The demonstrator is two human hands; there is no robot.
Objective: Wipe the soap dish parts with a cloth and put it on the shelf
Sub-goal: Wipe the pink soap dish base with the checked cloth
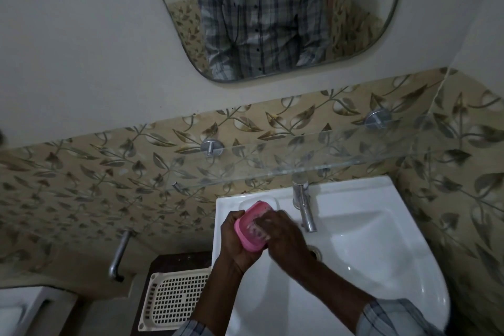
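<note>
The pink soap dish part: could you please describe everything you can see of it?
The pink soap dish part looks like glossy plastic, an oblong shell with rounded corners and a raised rim. It is tilted, its hollow facing the camera, above the back left corner of the white sink. The left hand grips it from below; the blurred fingers of the right hand press into its hollow. Pale streaks inside are too blurred to identify.

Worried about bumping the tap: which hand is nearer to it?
Right. The right hand is close to the tap, over the pink soap dish; the left hand grips its far side.
</note>
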